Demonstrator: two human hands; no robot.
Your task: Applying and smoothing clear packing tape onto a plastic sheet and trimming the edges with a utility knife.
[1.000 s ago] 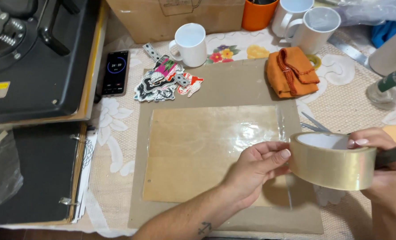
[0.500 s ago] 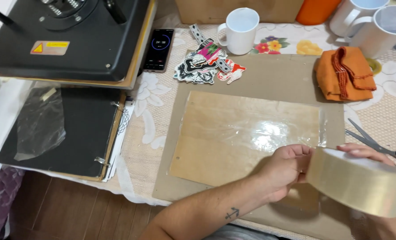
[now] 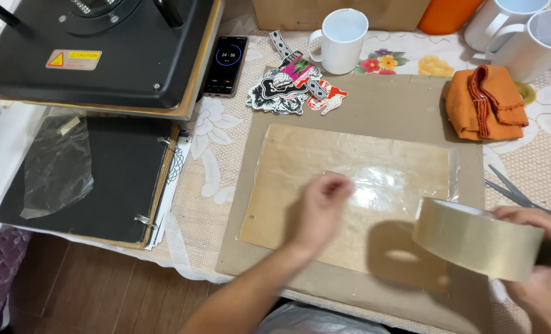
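A black heat press (image 3: pixel 96 49) sits at far left above one black binder (image 3: pixel 96 176), on which lies a scrap of clear film (image 3: pixel 59 164). Beside the press lies one phone (image 3: pixel 225 65), screen up, then a small heap of printed stickers (image 3: pixel 288 89). Three white mugs stand along the back: one (image 3: pixel 340 40) in the middle, two (image 3: pixel 523 31) at right. One brown board (image 3: pixel 374 105) lies across the lace-covered table, carrying a single glossy, film-covered sheet (image 3: pixel 350 185) whose long axis runs left to right. The left hand (image 3: pixel 322 207) rests on that sheet, fingers curled loosely and blurred, holding nothing that can be seen. One folded orange cloth (image 3: pixel 486 102) lies on the board's far right corner. At lower right, above the board's near edge, the right hand (image 3: pixel 544 278) grips one roll of clear tape (image 3: pixel 476 238), its open core facing up and to the left. One pair of scissors (image 3: pixel 523 195) lies just behind it.
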